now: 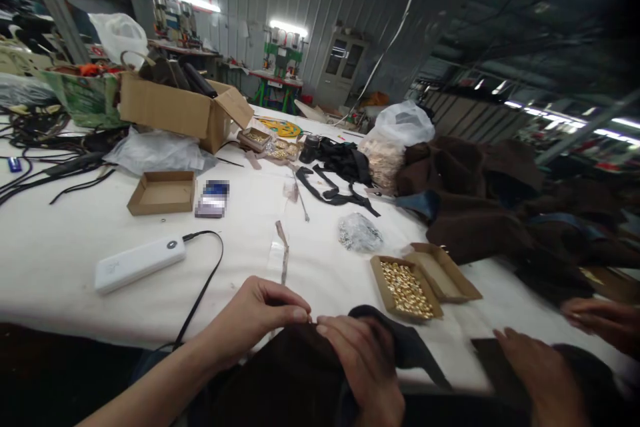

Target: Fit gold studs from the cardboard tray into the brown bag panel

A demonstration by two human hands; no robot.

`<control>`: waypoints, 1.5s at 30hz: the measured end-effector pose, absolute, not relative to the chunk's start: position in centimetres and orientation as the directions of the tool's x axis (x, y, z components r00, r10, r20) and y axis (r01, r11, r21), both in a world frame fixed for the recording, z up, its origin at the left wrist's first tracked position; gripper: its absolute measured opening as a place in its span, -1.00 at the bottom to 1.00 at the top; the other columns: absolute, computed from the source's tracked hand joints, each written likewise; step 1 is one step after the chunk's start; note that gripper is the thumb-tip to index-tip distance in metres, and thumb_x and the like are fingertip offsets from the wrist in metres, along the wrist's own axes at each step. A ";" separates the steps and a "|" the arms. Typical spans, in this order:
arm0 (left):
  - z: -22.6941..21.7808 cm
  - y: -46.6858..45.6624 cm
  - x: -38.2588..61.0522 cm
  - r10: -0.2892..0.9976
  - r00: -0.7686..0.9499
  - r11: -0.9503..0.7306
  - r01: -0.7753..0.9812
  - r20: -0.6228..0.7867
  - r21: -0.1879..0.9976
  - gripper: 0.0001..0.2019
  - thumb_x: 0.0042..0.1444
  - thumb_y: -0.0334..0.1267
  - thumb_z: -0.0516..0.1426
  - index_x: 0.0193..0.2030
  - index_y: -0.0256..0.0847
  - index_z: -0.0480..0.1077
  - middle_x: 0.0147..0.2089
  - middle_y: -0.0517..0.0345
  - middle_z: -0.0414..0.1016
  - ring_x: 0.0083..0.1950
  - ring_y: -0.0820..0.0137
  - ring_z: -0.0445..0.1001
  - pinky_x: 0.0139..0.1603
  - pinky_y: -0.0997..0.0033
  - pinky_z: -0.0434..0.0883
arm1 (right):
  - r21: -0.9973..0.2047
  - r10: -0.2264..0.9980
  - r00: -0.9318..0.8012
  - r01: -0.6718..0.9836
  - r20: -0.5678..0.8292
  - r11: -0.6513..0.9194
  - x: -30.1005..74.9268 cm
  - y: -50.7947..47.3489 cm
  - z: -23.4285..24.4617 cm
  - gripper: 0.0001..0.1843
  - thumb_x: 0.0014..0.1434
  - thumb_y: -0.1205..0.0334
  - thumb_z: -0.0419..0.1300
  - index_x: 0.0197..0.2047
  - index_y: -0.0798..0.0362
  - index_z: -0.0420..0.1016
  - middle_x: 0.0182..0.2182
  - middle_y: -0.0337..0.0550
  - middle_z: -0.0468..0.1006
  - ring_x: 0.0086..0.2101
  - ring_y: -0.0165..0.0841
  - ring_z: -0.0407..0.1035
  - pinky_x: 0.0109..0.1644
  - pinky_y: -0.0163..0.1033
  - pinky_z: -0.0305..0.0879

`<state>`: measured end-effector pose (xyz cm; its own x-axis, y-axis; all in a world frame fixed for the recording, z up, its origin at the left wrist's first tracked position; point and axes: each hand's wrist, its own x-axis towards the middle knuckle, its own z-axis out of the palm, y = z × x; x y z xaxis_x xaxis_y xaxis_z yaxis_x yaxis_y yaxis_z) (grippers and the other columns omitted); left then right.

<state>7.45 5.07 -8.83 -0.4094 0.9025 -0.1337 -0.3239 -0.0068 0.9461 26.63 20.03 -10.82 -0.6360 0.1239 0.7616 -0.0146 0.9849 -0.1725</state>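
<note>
My left hand is closed in a pinch, thumb against forefinger, over a tiny thing too small to make out. My right hand is closed at the upper edge of a dark brown piece of material, its fingertips almost meeting those of the left. The material hangs at the table's front edge, in front of my body. A dark curved strip lies beyond my right hand. Just past it, an open cardboard box holds many small gold-coloured metal pieces.
Another person's hands work at the right with dark material. Beside the gold pieces sits a second shallow box. A white power bank with a black cable, a cardboard tray and a clear plastic bag lie on the table.
</note>
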 end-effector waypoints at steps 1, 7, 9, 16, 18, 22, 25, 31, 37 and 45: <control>-8.9 4.7 7.5 0.896 -0.422 -0.012 -0.334 -0.138 0.942 -0.68 0.14 -0.04 0.54 -0.13 -0.26 0.81 -0.16 -0.06 0.81 -0.12 0.27 0.67 -0.01 0.38 0.50 | -0.158 0.108 -0.644 -0.021 0.757 0.987 26.7 20.0 -10.7 -0.66 0.63 0.41 0.06 0.23 -0.07 0.59 0.04 -0.21 0.81 0.04 -0.29 0.69 0.33 -0.05 0.30; -9.0 3.4 7.9 0.872 -0.475 -0.015 -0.263 -0.116 0.965 -0.75 0.19 -0.08 0.47 -0.10 -0.17 0.82 -0.09 -0.04 0.83 -0.03 0.15 0.74 0.05 0.32 0.55 | -0.138 0.064 -0.729 -0.042 0.681 0.990 26.4 19.2 -10.0 -0.59 0.61 0.48 0.01 0.22 -0.06 0.60 0.01 -0.27 0.81 0.00 -0.35 0.71 0.28 -0.11 0.29; -8.8 3.0 7.8 0.873 -0.482 -0.027 -0.203 -0.075 0.979 -0.82 0.23 -0.14 0.43 -0.10 -0.13 0.82 -0.10 0.03 0.83 -0.03 0.17 0.74 0.04 0.35 0.56 | -0.185 0.135 -0.710 0.006 0.691 0.983 26.2 18.5 -9.7 -0.58 0.61 0.47 -0.01 0.17 -0.10 0.62 -0.02 -0.28 0.81 -0.02 -0.32 0.71 0.27 -0.09 0.28; -8.4 1.9 7.4 0.869 -0.491 -0.087 -0.035 0.059 0.996 -0.81 0.33 -0.30 0.32 -0.07 -0.03 0.82 -0.10 0.16 0.83 -0.06 0.28 0.73 0.04 0.43 0.54 | -0.292 0.175 -0.710 -0.046 0.682 0.955 25.9 17.0 -8.7 -0.72 0.63 0.33 0.07 0.11 -0.08 0.61 -0.05 -0.20 0.79 -0.02 -0.25 0.66 0.20 -0.05 0.32; -8.5 1.8 7.4 0.875 -0.479 -0.095 -0.023 0.072 0.995 -0.79 0.34 -0.33 0.30 -0.06 -0.05 0.82 -0.09 0.15 0.82 -0.05 0.28 0.73 0.03 0.43 0.53 | -0.301 0.191 -0.715 -0.029 0.673 0.953 25.9 17.0 -8.9 -0.72 0.64 0.32 0.05 0.09 -0.09 0.61 -0.06 -0.20 0.79 -0.02 -0.25 0.65 0.19 -0.05 0.31; -8.5 1.7 7.4 0.881 -0.463 -0.127 -0.036 0.096 0.991 -0.78 0.34 -0.37 0.28 -0.09 -0.09 0.81 -0.13 0.14 0.80 -0.07 0.30 0.70 0.02 0.44 0.51 | -0.281 0.211 -0.710 0.020 0.671 0.960 26.1 17.0 -9.6 -0.69 0.64 0.29 0.03 0.11 -0.11 0.61 -0.07 -0.20 0.79 -0.05 -0.26 0.66 0.21 -0.06 0.29; -8.3 1.6 7.4 0.880 -0.462 -0.146 -0.033 0.115 0.989 -0.78 0.35 -0.38 0.26 -0.10 -0.11 0.80 -0.14 0.13 0.78 -0.08 0.31 0.68 0.02 0.43 0.49 | -0.259 0.197 -0.702 0.018 0.685 0.966 26.2 17.2 -10.1 -0.72 0.63 0.24 0.05 0.09 -0.11 0.62 -0.09 -0.17 0.79 -0.06 -0.23 0.66 0.19 -0.05 0.31; -7.9 0.7 7.0 0.898 -0.417 -0.168 -0.034 0.139 0.985 -0.77 0.43 -0.32 0.24 0.00 -0.09 0.79 -0.06 0.09 0.76 0.00 0.28 0.67 0.09 0.40 0.49 | -0.235 0.189 -0.691 0.028 0.698 0.971 26.3 17.4 -9.9 -0.71 0.61 0.19 0.06 0.10 -0.12 0.63 -0.10 -0.17 0.78 -0.07 -0.19 0.67 0.24 -0.03 0.33; -8.2 -0.3 6.6 0.923 -0.343 -0.211 -0.072 0.174 0.975 -0.71 0.50 -0.19 0.19 0.16 -0.04 0.76 0.10 0.04 0.71 0.09 0.24 0.65 0.10 0.40 0.46 | -0.278 0.252 -0.732 0.089 0.633 0.957 25.8 16.7 -8.6 -0.63 0.69 0.16 -0.05 0.07 -0.14 0.61 -0.09 -0.23 0.78 -0.03 -0.20 0.64 0.32 0.02 0.17; -8.4 -0.1 7.1 0.898 -0.360 -0.262 0.027 0.254 0.965 -0.68 0.52 -0.10 0.21 0.22 -0.04 0.75 0.07 -0.02 0.74 0.06 0.21 0.66 0.12 0.33 0.48 | -0.305 0.203 -0.773 0.013 0.602 0.952 25.8 17.5 -6.8 -0.72 0.58 0.28 0.08 0.08 -0.10 0.63 -0.07 -0.22 0.76 -0.03 -0.19 0.64 0.23 0.00 0.22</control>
<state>7.10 -0.07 -8.40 -0.3598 0.8979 0.2538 0.0272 -0.2618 0.9647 25.77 17.48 -6.82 -0.7726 0.2030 0.6015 0.0125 0.9522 -0.3052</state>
